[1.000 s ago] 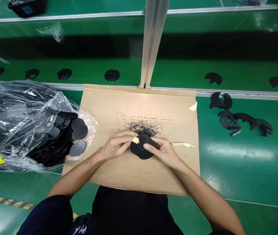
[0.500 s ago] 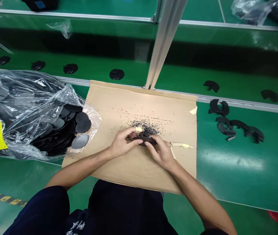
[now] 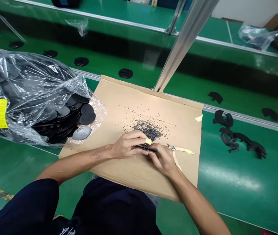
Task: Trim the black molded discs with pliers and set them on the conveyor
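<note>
Between my hands is a thin black disc [image 3: 146, 149], seen nearly edge-on. My left hand [image 3: 129, 143] grips its left side; yellow tape wraps one fingertip. Around its right side close the fingers of my right hand [image 3: 162, 156]. A small black bit stands up from the disc near the left fingertips, too small to name. Just beyond my hands, a heap of tiny black pieces [image 3: 151, 130] lies scattered on a cardboard sheet [image 3: 119, 169]. Beside my right hand rest pliers or cutters [image 3: 184, 150] with yellow-taped handles, partly hidden by that hand.
A clear plastic bag [image 3: 31, 75] full of black discs lies open at the left, a grey disc [image 3: 82, 133] at its mouth. Curved black parts [image 3: 245, 138] lie on the green bench at right. A metal post [image 3: 178, 49] rises behind the cardboard. More discs [image 3: 125, 73] sit behind.
The disc has tipped from a broader face to nearly edge-on. My left fingers have come over its upper side, near the small bit. The camera view has turned and shifted.
</note>
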Motion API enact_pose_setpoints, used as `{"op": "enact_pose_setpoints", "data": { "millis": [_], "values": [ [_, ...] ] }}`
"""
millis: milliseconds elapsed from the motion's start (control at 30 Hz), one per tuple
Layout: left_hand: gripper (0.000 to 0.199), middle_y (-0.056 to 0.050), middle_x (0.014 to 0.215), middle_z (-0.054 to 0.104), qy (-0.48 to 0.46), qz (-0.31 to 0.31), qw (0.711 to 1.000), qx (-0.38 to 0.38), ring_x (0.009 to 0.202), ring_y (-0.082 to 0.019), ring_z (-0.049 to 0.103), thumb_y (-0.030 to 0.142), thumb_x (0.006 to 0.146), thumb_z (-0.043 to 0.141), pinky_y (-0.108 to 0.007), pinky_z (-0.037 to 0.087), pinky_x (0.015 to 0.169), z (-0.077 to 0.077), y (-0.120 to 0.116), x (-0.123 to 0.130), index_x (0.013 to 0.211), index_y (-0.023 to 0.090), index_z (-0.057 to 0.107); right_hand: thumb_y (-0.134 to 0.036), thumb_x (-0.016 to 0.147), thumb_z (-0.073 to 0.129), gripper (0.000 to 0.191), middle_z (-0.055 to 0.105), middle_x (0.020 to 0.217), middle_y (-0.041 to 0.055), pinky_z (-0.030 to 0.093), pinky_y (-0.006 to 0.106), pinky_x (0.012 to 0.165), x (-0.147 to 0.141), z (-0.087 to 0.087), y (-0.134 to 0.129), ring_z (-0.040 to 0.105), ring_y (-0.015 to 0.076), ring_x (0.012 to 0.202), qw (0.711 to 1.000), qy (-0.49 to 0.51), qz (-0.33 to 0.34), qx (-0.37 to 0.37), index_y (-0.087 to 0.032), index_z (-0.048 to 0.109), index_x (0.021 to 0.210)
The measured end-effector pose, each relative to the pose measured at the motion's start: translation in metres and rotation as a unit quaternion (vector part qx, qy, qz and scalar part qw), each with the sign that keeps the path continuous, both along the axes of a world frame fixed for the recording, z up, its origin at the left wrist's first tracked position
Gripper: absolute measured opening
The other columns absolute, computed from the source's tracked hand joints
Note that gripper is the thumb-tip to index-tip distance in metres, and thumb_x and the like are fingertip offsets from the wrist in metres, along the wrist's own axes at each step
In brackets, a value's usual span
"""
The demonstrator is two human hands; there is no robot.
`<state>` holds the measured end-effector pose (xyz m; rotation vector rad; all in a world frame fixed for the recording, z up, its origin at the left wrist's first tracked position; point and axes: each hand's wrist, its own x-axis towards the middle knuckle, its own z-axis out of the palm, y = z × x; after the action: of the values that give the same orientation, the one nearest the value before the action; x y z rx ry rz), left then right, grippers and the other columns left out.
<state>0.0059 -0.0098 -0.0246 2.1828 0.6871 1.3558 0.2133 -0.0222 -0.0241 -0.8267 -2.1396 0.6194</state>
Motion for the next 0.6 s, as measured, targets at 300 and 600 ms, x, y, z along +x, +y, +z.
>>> {"op": "enact_pose_setpoints", "data": {
  "millis": [300, 600],
  "values": [
    [0.026, -0.008, 0.097, 0.070, -0.012, 0.013, 1.000, -0.022, 0.086, -0.014, 0.067, 0.034, 0.099, 0.061, -0.027, 0.058, 0.072, 0.003, -0.004, -0.003, 0.117, 0.017, 0.068, -0.025, 0.102, 0.052, 0.009, 0.070, 0.080, 0.0022, 0.047, 0.025, 0.059, -0.006, 0.008, -0.003, 0.061, 0.0126, 0.062, 0.999, 0.001, 0.008, -0.053, -0.021, 0.060, 0.101],
    [0.018, 0.000, 0.076, 0.062, -0.016, 0.135, 0.989, -0.056, 0.067, -0.009, 0.056, 0.028, 0.094, 0.070, -0.020, 0.048, 0.058, 0.007, -0.004, -0.002, 0.107, 0.018, 0.076, -0.047, 0.094, 0.063, 0.028, 0.051, 0.066, -0.0032, 0.040, 0.023, 0.051, -0.011, 0.012, -0.009, 0.049, 0.0113, 0.059, 0.939, 0.073, -0.054, -0.332, -0.021, 0.056, 0.085]
  ]
}}
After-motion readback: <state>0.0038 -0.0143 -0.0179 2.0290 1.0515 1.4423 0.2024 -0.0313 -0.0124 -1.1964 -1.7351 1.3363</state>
